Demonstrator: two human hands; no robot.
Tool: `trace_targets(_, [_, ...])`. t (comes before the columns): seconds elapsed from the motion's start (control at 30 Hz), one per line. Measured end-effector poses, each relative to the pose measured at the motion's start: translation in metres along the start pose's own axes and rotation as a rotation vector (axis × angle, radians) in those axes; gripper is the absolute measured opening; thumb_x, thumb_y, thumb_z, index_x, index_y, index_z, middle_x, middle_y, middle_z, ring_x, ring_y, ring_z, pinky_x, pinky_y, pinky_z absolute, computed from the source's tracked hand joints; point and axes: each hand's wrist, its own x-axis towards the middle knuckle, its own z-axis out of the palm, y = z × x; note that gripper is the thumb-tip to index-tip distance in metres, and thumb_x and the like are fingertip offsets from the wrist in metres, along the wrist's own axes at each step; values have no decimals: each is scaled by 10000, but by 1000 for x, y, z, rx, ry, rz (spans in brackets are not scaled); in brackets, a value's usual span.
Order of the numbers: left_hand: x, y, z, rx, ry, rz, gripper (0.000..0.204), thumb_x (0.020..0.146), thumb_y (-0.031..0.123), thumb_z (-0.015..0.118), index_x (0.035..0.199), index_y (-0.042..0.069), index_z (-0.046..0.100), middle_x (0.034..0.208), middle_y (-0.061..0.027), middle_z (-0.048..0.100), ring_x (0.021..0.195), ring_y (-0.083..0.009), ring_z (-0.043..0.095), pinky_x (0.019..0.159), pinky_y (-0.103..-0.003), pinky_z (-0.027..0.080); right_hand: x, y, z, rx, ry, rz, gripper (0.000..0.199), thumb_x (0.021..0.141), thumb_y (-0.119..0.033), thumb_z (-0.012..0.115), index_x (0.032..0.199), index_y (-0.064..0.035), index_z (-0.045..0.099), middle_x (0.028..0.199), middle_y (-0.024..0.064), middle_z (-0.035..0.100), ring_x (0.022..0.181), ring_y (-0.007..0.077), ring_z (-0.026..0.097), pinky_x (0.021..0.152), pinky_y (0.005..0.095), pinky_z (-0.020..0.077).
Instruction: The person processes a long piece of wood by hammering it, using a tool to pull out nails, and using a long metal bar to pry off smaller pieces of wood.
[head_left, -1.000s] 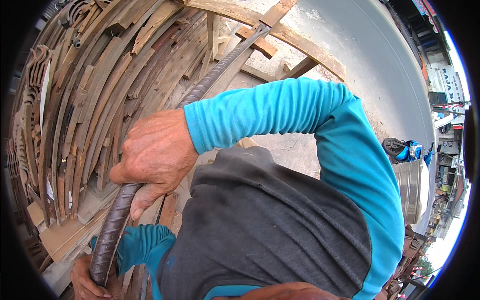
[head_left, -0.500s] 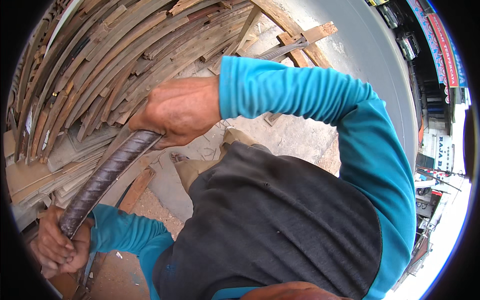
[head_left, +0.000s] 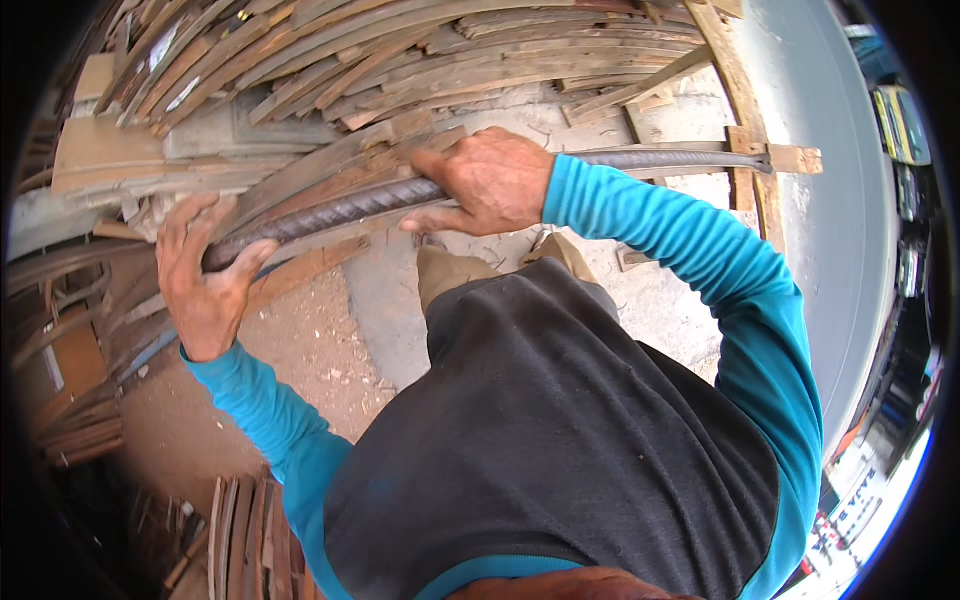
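We held the ribbed steel bar (head_left: 340, 212) w/ both hands. L hand (head_left: 205, 275) grip clenched its near end; R hand (head_left: 488, 182) grip clenched mid-bar. Wood slat pile (head_left: 330, 70) lay just beyond the bar.

Long ribbed steel rebar (head_left: 340, 211), nearly horizontal

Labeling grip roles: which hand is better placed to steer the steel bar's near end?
Left, likely. The left hand cups the ribbed steel bar right at its near end, while the right hand clamps it mid-length, above the stacked wood slats.
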Motion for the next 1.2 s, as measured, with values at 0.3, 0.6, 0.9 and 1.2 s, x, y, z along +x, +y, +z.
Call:
trace_targets(0.3, [32,26,23,30,-690,145,370,710,279,829,977,93,653,826,-114,679,798,-352,650,668,-466,483,-8,-11,-8,119,-191,33,536,959,-550,554,926,-15,568,577,171,591,561,366,643,535,450,534])
trace_targets(0.6, [44,21,25,15,-400,185,128,760,69,656,856,141,613,649,-60,624,622,-267,648,572,-420,492,10,-9,-40,179,-237,79,497,945,-480,629,902,6,538,584,209,586,559,404,643,527,456,505])
trace_targets(0.9, [-53,-36,151,-89,-558,-3,116,752,136,666,856,147,616,678,-101,651,709,-325,689,607,-452,530,44,29,84,85,-315,58,506,948,-517,587,911,-17,526,672,249,644,658,434,669,582,517,533])
trace_targets(1.2, [-115,-30,310,-233,-874,-71,450,759,263,763,1189,263,629,1217,-85,678,1096,-336,642,906,-497,497,24,89,176,84,-362,191,612,974,-578,481,1051,17,602,790,260,688,776,443,680,722,544,535])
